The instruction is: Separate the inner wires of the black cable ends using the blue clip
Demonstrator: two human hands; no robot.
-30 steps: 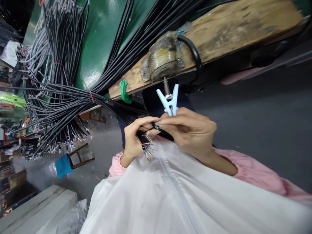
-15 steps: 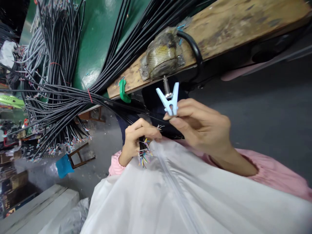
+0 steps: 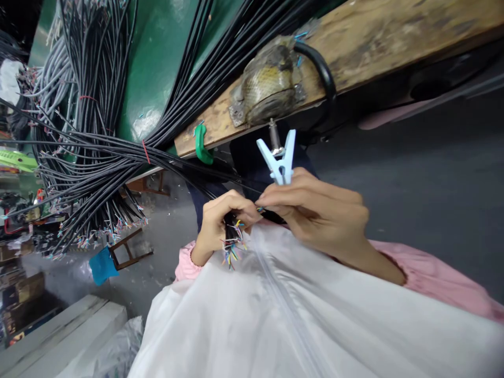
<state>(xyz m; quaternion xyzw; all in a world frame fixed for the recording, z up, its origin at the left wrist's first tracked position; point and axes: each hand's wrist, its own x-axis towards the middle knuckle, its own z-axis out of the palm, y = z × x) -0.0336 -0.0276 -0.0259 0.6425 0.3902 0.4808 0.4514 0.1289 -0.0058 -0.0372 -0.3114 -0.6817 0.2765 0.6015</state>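
My left hand (image 3: pixel 223 212) is closed around a bundle of thin black cables. Their stripped ends (image 3: pixel 233 245), with several coloured wires, stick out below its fingers. My right hand (image 3: pixel 323 207) pinches at the coloured wire ends (image 3: pixel 260 209) of one cable, right beside my left thumb and fingers; the fingertips partly hide them. Just above my right fingers a light blue clothespin (image 3: pixel 281 167) hangs at the metal shaft (image 3: pixel 274 134) of a small taped-up motor (image 3: pixel 270 84), its jaws partly behind the fingers.
The motor sits on a wooden board (image 3: pixel 370 42) at the edge of a green table (image 3: pixel 157 58). A green clamp (image 3: pixel 202 144) grips the board. Red-tied black cable bundles (image 3: pixel 98 79) lie on the left. A blue stool (image 3: pixel 103 266) stands on the floor below.
My right hand has moved left and down, from the clothespin's jaws to the wire ends beside my left hand. My left hand still holds the cables in nearly the same place.
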